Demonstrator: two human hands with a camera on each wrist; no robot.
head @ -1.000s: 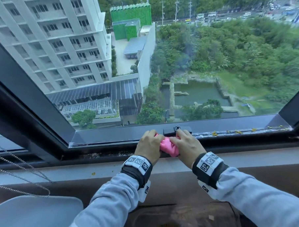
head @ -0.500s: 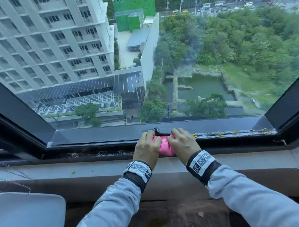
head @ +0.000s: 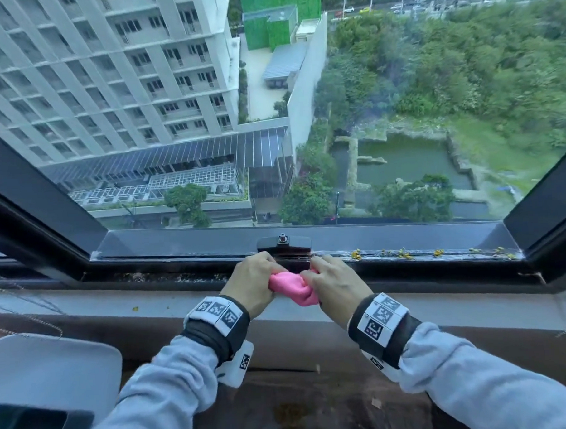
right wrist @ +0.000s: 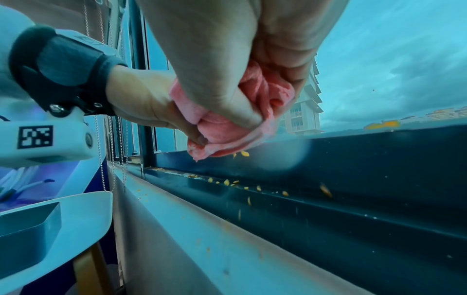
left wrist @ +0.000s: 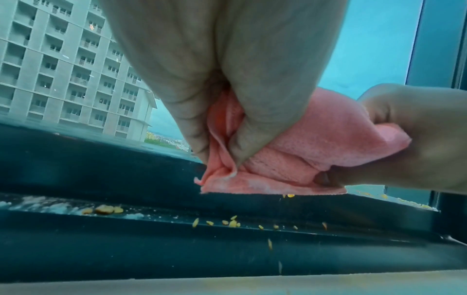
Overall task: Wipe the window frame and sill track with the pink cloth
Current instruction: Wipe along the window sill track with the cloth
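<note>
Both hands hold the bunched pink cloth (head: 293, 287) between them, just above the dark sill track (head: 180, 277) and in front of the black window handle (head: 283, 243). My left hand (head: 257, 282) grips the cloth's left end, thumb and fingers pinching folds (left wrist: 222, 139). My right hand (head: 335, 281) grips its right end, fingers curled round the bundle (right wrist: 252, 111). Yellow crumbs (left wrist: 232, 222) lie in the track and some fall from under the cloth (right wrist: 242, 153). The dark window frame (head: 389, 235) runs along the glass.
More yellow debris (head: 403, 253) lies on the frame ledge to the right. A white chair (head: 48, 370) stands at lower left, with blind bead chains (head: 26, 316) hanging beside it. A pale stone sill (head: 457, 307) runs below the track.
The hands have drawn the cloth back from the handle and lifted it off the track. The head view has tilted down and crumbs now drop from the cloth.
</note>
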